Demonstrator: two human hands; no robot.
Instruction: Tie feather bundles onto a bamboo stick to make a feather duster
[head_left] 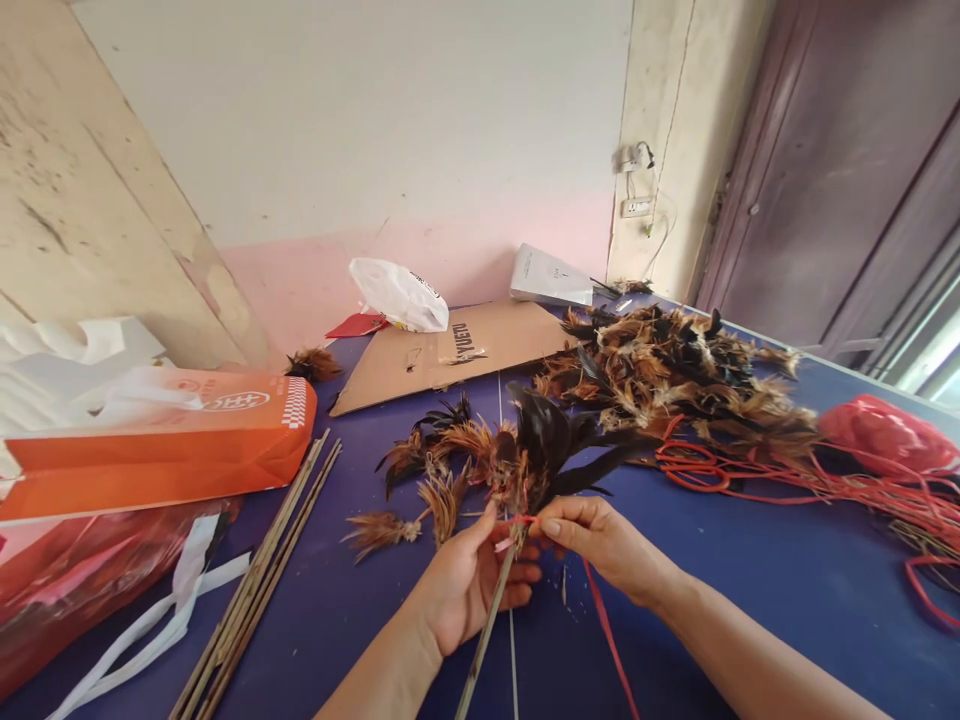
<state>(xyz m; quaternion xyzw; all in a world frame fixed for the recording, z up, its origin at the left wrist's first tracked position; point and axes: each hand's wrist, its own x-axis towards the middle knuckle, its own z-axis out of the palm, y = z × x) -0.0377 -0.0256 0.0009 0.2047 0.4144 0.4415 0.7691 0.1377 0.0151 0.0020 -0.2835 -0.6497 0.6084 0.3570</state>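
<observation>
The two hands met near the lower middle of the view, close together at one stick. The left hand (469,580) held the stick (486,635), fingers behind it and thumb up by the binding; the right hand (600,545) pinched a red strip (607,630) between thumb and forefinger at the stick's upper part. The feather bundle (544,440), black and brown, stood at the stick's far end, just beyond the fingertips.

The surface was a blue table (750,580) with a pale centre line. Beyond it rose a white-and-pink wall (360,120), with two electrical fittings (636,207) to the right and a purplish door (825,150) farther over.

Counted on the table: one cardboard sheet (450,350), one grey box (551,280), one white plastic bag (401,293), one orange bag (247,430), one large feather heap (675,370) and one red plastic bundle (889,430). Several spare sticks (255,580) lay left of the hands, too overlapped to count, as were the red strands (825,475) at right. Loose feathers (379,535) lay near the left hand, their number indistinct.
</observation>
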